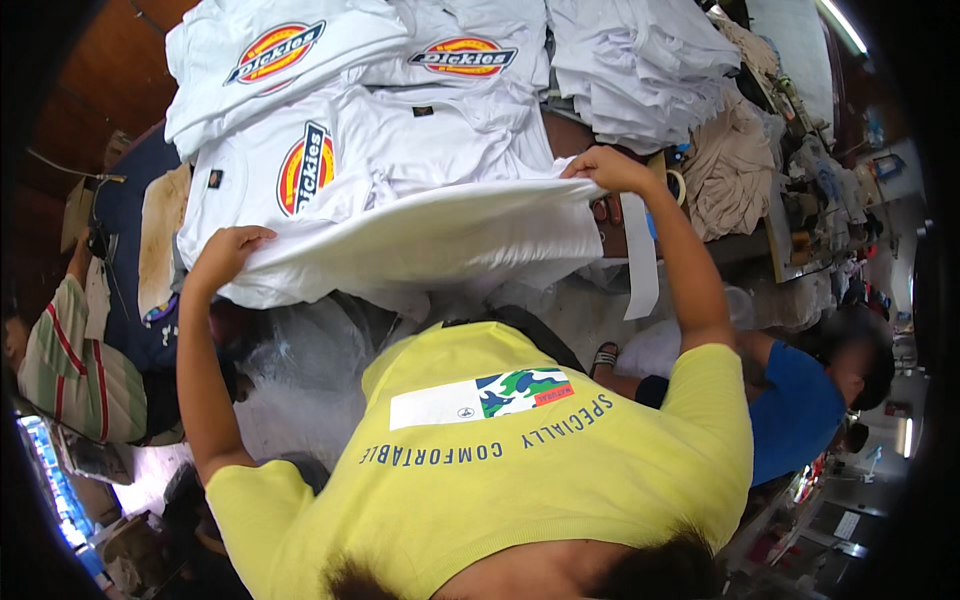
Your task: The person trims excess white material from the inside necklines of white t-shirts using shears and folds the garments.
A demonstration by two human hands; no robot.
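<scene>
A white T-shirt is stretched between my two hands, its near edge raised off the table and sagging a little in the middle. My left hand pinches its left corner. At the right corner, my right hand grips the cloth with the fingers closed. The far part of the shirt, with a small dark neck label, lies on other white shirts. Beside it on the left is a white shirt with a round red and yellow chest print.
Folded printed white shirts and a tall white pile stand at the back. Beige cloth heaps at the right, near a tape roll. Clear plastic bags lie below the table. People sit at left and right.
</scene>
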